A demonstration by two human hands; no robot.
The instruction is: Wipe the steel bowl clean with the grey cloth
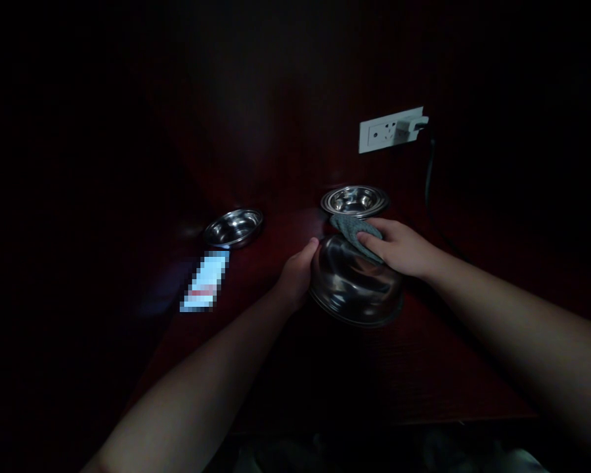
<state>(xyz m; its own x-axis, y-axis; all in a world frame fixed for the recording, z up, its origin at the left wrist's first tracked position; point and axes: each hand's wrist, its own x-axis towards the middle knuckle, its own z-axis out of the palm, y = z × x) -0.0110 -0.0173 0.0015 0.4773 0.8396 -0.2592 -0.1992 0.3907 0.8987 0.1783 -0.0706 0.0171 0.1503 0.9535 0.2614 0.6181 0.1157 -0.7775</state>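
Observation:
A shiny metal bowl (357, 286) is tilted above the dark red table, its outer side facing me. My left hand (298, 272) grips the bowl's left edge, thumb on the outside; its other fingers are hidden behind the bowl. In my right hand (398, 246) is a grey-green cloth (352, 230), pressed against the upper right of the bowl. Just behind the cloth, a stack of metal bowls (354, 200) rests on the table. Another metal bowl (234, 228) sits farther left.
A lit, pixelated screen (207, 279) lies at the left, in front of the left bowl. On the back wall is a white power socket (389, 131) with a plug in it, and a dark cable (429, 174) hangs down. The table's front edge (398, 422) runs near the bottom.

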